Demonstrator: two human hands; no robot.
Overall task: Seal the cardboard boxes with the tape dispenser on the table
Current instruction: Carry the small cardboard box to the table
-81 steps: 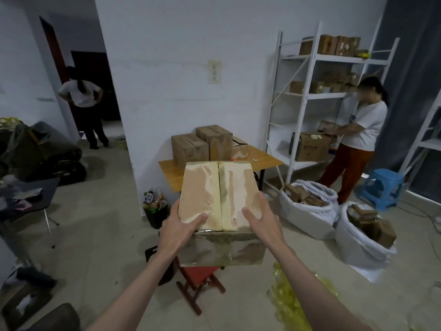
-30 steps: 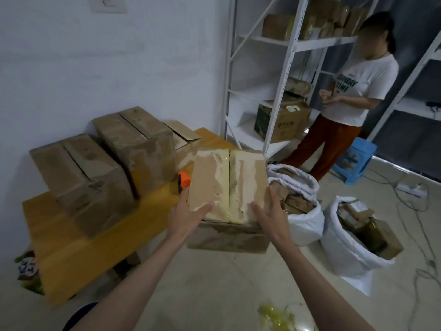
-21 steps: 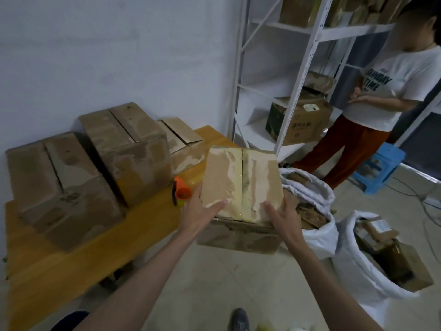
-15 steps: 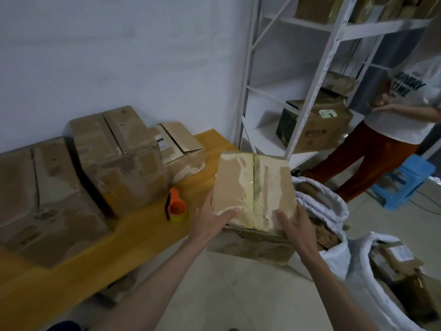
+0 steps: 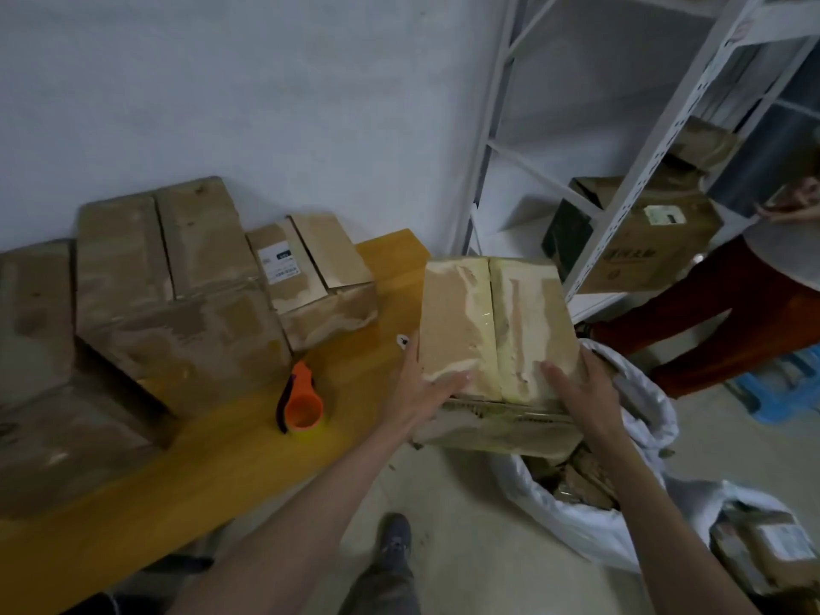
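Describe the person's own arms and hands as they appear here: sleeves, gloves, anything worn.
Both forearms are bare up to the bottom edge of the frame; no sleeve shows. The left hand and right hand wear no gloves. No watch, ring or band is visible on either wrist or on the fingers.

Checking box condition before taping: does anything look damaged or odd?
Yes. The held box has torn, peeled patches with glossy old tape residue on its flaps. The small box on the table sits askew, its flaps slightly lifted.
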